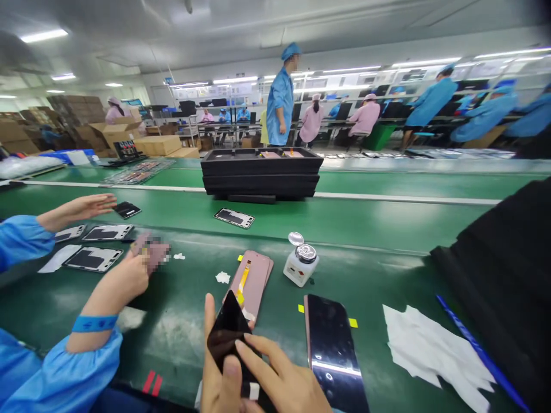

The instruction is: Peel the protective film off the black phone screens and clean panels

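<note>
In the head view my left hand grips a glossy black phone screen from its left edge, thumb across the front. My right hand has its fingers pressed on the screen's face and right edge. A small white patch shows at the screen's lower end; what it is I cannot tell. Just beyond lie stacked pinkish phone panels with a yellow flex cable. Right of my hands rests another dark phone screen, flanked by yellow tabs. A white pump bottle stands behind it, lid up.
At left, a co-worker's hands handle a blurred pinkish piece near several phone frames. Stacked black trays stand ahead on the green bench. White wipes, a blue stick and a large black object occupy the right.
</note>
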### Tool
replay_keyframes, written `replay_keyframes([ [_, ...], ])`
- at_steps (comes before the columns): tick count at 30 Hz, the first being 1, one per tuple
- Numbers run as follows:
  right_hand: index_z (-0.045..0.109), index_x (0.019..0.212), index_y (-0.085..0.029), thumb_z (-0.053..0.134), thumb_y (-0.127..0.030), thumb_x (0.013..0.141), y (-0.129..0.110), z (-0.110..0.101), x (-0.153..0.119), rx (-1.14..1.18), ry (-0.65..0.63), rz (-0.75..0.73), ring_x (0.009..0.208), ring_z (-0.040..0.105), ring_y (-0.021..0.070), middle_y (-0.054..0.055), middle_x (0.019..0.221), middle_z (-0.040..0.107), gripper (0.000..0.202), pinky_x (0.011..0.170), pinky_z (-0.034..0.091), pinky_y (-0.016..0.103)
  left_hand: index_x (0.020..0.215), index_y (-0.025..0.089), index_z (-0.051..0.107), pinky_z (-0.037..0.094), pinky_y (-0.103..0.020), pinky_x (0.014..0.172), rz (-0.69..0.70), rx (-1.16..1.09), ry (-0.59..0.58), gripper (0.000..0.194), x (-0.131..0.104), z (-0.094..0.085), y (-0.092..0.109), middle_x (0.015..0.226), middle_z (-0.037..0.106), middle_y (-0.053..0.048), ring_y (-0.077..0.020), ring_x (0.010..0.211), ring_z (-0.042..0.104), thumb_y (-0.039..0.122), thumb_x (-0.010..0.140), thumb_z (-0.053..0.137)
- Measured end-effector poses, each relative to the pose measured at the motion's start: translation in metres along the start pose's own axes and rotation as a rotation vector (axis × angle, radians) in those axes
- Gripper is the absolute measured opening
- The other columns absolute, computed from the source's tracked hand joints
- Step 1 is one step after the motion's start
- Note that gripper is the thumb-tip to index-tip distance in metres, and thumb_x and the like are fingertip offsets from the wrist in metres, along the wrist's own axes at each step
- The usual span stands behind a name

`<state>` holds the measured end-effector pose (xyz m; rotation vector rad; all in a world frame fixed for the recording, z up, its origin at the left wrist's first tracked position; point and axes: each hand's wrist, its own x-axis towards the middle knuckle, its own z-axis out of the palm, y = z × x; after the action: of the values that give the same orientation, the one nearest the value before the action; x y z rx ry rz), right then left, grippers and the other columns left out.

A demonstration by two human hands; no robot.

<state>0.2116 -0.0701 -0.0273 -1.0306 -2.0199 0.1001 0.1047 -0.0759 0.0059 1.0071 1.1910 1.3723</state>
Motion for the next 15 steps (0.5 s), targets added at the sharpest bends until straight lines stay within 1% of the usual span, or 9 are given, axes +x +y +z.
replay_keyframes([
  [2,0.054,0.123,-0.018,0.046,-0.044,0.092,0.004,-0.011,0.004,0.059,-0.004,-0.038,0.090,0.065,0.0153,0.009,0.109,0.062,0.041,0.068,0.054,0.021,0.150,0.027,0.006,0.044,-0.038,0.101,-0.109,0.009,0.097,0.088,-0.001,0.002,0.000,0.127,0.054,-0.008,-0.0231,0.117,0.053,0.070,0.083,0.044],
  [5,0.053,0.120,-0.020,0.057,-0.030,0.088,0.008,-0.024,0.010,0.164,0.113,0.103,0.084,0.063,0.0086,0.004,0.095,0.061,0.034,0.067,0.051,0.012,0.146,0.027,0.029,0.047,-0.041,0.098,0.080,0.404,0.003,0.068,0.021,-0.022,0.011,0.117,0.060,-0.006,-0.0234,0.121,0.050,0.057,0.087,0.044],
  [7,0.051,0.121,-0.024,0.062,-0.032,0.084,0.008,-0.026,0.013,0.219,0.189,0.298,0.079,0.060,0.0076,0.003,0.097,0.057,0.039,0.057,0.049,0.011,0.123,0.030,0.055,0.042,-0.043,0.103,0.181,0.558,-0.030,0.056,0.057,-0.061,0.033,0.112,0.062,-0.004,-0.0256,0.131,0.039,0.056,0.074,0.059],
  [8,0.052,0.120,-0.026,0.064,-0.035,0.083,0.009,-0.025,0.014,0.258,0.215,0.384,0.077,0.059,0.0077,0.003,0.099,0.056,0.040,0.052,0.047,0.011,0.109,0.029,0.062,0.036,-0.044,0.108,0.207,0.593,-0.030,0.047,0.079,-0.087,0.047,0.109,0.062,-0.004,-0.0251,0.136,0.030,0.056,0.071,0.061],
  [10,0.057,0.112,-0.026,0.063,-0.034,0.083,0.009,-0.022,0.016,0.321,0.242,0.472,0.078,0.059,0.0089,0.003,0.097,0.055,0.031,0.053,0.048,0.013,0.078,0.024,0.061,0.011,-0.046,0.116,0.269,0.671,-0.030,0.034,0.128,-0.143,0.078,0.098,0.061,-0.006,-0.0238,0.142,0.007,0.056,0.072,0.053],
  [11,0.059,0.108,-0.024,0.061,-0.029,0.085,0.010,-0.021,0.016,0.329,0.244,0.463,0.077,0.060,0.0086,0.003,0.092,0.055,0.023,0.056,0.049,0.014,0.062,0.022,0.053,-0.008,-0.043,0.114,0.292,0.717,-0.046,0.034,0.150,-0.171,0.091,0.086,0.058,-0.008,-0.0244,0.140,-0.008,0.054,0.072,0.050],
  [12,0.060,0.104,-0.022,0.059,-0.022,0.086,0.011,-0.020,0.017,0.308,0.231,0.406,0.077,0.060,0.0083,0.003,0.088,0.055,0.018,0.060,0.050,0.015,0.053,0.022,0.045,-0.026,-0.039,0.104,0.323,0.814,-0.116,0.033,0.168,-0.195,0.101,0.073,0.051,-0.009,-0.0247,0.134,-0.021,0.048,0.073,0.047],
  [13,0.059,0.101,-0.019,0.059,-0.014,0.085,0.012,-0.021,0.017,0.258,0.223,0.319,0.077,0.060,0.0082,0.003,0.085,0.055,0.017,0.064,0.051,0.016,0.056,0.021,0.041,-0.020,-0.047,0.107,0.488,1.082,-0.165,0.031,0.181,-0.217,0.108,0.075,0.047,-0.009,-0.0246,0.134,-0.020,0.036,0.081,0.031],
  [15,0.058,0.101,-0.015,0.059,-0.001,0.080,0.013,-0.025,0.016,0.156,0.222,0.150,0.077,0.060,0.0079,0.005,0.086,0.056,0.025,0.067,0.050,0.017,0.059,0.019,0.037,-0.013,-0.054,0.107,0.663,1.457,-0.159,0.034,0.194,-0.247,0.112,0.079,0.046,-0.010,-0.0220,0.132,-0.023,0.020,0.084,0.014],
])
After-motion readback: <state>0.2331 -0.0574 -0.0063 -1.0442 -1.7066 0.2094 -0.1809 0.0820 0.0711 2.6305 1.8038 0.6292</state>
